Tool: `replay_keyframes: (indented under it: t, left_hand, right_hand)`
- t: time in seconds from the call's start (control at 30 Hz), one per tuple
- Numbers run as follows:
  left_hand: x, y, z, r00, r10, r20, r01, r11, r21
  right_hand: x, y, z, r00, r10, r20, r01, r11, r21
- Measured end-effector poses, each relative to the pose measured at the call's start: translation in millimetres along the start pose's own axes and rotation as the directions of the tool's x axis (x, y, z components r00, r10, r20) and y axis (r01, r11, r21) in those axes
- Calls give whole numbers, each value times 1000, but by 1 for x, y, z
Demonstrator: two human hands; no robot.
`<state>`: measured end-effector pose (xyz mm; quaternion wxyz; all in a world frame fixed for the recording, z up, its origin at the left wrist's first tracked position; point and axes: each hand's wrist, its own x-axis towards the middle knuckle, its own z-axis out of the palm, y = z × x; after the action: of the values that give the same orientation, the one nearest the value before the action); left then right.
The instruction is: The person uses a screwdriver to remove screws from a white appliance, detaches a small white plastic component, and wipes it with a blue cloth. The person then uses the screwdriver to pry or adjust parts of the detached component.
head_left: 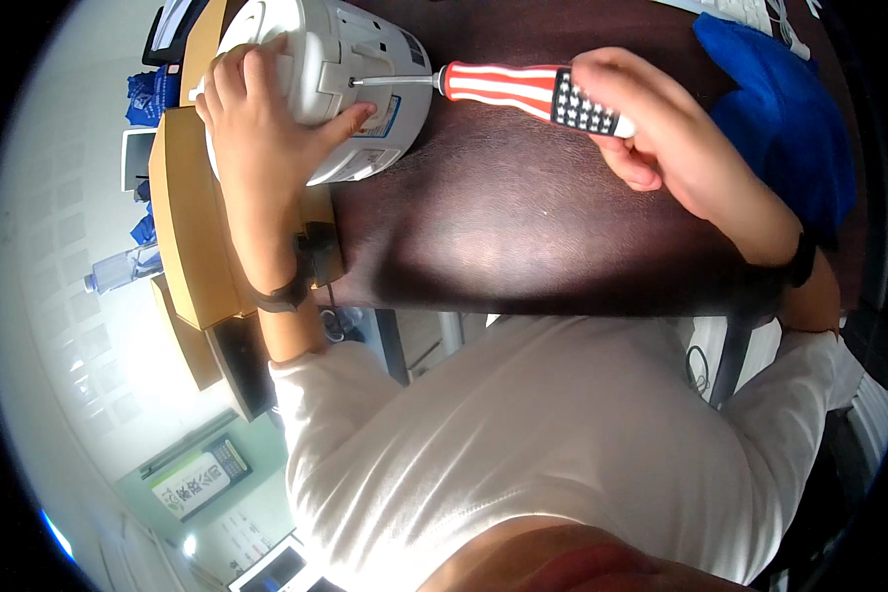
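On the dark tabletop at the upper left sits a rounded white appliance (390,57), rice-cooker-like in shape, with a blue-edged label on its side. My left hand (264,133) grips its near left part, fingers curled over the lid area and thumb stretched across the side. A screwdriver (498,91) lies level, its metal shaft pointing left and its tip at a small dark hole in the appliance. How deep the tip sits, I cannot tell. My right hand (651,123) closes around the end of the handle, which has red and white stripes and white stars on black.
A blue cloth (784,128) lies at the right, beside my right forearm. Part of a white keyboard (735,12) and a cable show at the far right. Cardboard boxes (183,217) stand left of the appliance. The table's near edge (562,312) runs in front of my body.
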<state>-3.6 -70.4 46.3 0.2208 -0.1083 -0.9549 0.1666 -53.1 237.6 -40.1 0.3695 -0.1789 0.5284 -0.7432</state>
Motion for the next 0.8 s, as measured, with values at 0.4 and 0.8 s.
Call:
replay_keyframes:
  t: [0.4,0.8]
  left_hand:
    - [2,1,4,1000,-8,0,8,1000,-2]
    - [2,1,5,1000,-12,-8,12,1000,-19]
  right_hand:
    - [3,12,-3,859,-512,17,364,588,-722]
    - [-7,25,10,879,-472,72,383,607,-696]
